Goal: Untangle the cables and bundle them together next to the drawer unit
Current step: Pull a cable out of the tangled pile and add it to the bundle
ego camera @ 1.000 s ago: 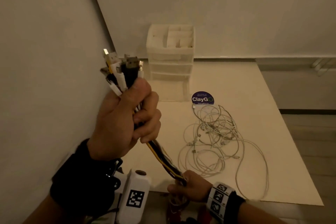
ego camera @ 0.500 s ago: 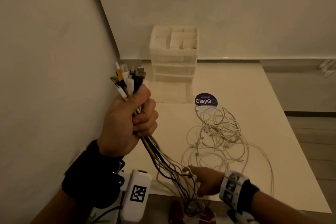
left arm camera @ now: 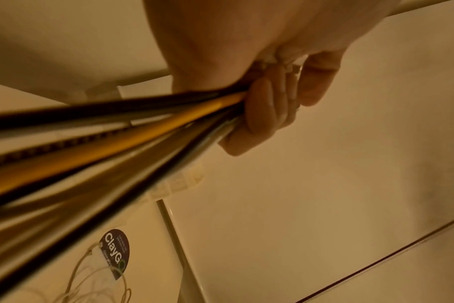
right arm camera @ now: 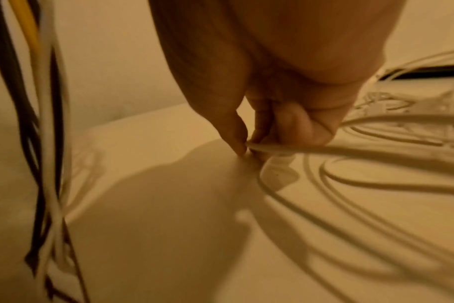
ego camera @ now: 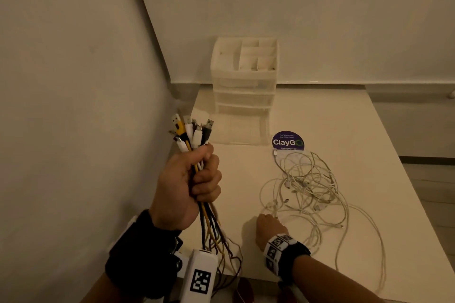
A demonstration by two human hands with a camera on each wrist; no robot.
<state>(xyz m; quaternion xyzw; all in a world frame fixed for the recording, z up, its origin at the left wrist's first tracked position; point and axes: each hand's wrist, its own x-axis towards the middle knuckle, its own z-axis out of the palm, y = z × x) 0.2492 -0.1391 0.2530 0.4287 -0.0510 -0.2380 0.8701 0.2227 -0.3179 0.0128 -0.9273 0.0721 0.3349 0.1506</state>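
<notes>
My left hand (ego camera: 189, 187) grips a bundle of black, yellow and white cables (ego camera: 193, 134) upright, plugs fanned out above the fist; their tails (ego camera: 216, 236) hang past the table's front edge. The left wrist view shows the fingers (left arm camera: 262, 114) curled round those cables (left arm camera: 117, 139). A tangle of white cables (ego camera: 312, 189) lies on the white table (ego camera: 384, 170). My right hand (ego camera: 267, 227) is at the tangle's near left edge; in the right wrist view its thumb and fingers (right arm camera: 249, 143) pinch a white cable (right arm camera: 324, 150) just above the tabletop. The translucent drawer unit (ego camera: 243, 81) stands at the back, against the wall.
A round purple ClayGo sticker (ego camera: 288, 141) lies on the table between the drawer unit and the tangle. Walls close in on the left (ego camera: 73, 106) and behind. The table's right edge (ego camera: 423, 206) drops to the floor.
My right hand let go of the hanging tails at the front edge, moved up and right onto the table, and pinched a white cable of the tangle. The left hand lowered the bundle.
</notes>
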